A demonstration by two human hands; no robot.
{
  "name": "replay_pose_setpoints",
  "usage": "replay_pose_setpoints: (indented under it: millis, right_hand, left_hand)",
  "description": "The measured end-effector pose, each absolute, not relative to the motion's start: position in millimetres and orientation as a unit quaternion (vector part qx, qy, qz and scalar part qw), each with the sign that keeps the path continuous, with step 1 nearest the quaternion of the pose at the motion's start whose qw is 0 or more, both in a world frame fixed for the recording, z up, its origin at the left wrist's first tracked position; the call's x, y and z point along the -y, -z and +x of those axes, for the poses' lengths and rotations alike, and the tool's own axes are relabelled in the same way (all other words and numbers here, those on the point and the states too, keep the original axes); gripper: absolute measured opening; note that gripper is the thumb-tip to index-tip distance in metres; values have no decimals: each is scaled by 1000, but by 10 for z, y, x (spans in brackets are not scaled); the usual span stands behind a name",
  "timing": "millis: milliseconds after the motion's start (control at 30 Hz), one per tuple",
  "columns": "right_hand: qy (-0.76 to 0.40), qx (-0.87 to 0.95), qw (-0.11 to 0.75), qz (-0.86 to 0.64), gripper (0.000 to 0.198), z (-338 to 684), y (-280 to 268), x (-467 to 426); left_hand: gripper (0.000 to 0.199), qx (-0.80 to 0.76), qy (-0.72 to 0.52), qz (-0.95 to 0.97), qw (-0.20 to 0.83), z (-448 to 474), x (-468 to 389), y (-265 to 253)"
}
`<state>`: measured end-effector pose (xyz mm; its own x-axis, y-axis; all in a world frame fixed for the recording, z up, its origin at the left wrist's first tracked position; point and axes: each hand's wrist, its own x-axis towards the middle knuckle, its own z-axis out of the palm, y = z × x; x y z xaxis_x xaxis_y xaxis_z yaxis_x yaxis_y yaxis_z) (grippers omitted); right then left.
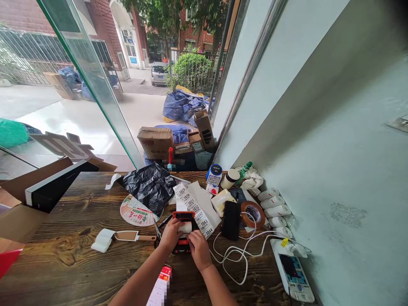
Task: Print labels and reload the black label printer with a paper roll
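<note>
A small black-and-orange label printer [183,251] sits on the wooden table with its lid [185,215] raised. Inside it lies a white paper roll [185,228]. My left hand [171,233] reaches over the printer's left side, its bent fingers on the roll. On the other side, my right hand [199,250] has curled fingers at the roll's lower right edge; its exact contact is partly hidden. Printed number-label strips [195,207] lie just behind the printer. Scissors [157,229] are partly visible beside my left hand, and a phone with a lit screen [161,287] is below my forearm.
Left are a brown-handled tool [137,236], a folded white paper [103,240] and an open carton [22,221]. Behind lies a black plastic bag [151,185]. Rightward are a black phone [230,220], brown tape [253,213], white cables [242,255], several paper rolls [276,211] and a white device [291,272].
</note>
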<state>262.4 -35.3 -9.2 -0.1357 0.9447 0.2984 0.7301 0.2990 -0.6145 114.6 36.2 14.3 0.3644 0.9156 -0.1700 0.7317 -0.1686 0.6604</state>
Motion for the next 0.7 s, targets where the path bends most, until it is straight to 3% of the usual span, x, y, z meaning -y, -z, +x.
replay_pose_setpoints:
  millis: [700]
  right_hand:
    - [-153,718,322,-598,14,2599,19,354]
  left_hand:
    - [32,-497,-147,803,296,1067,-373,-88]
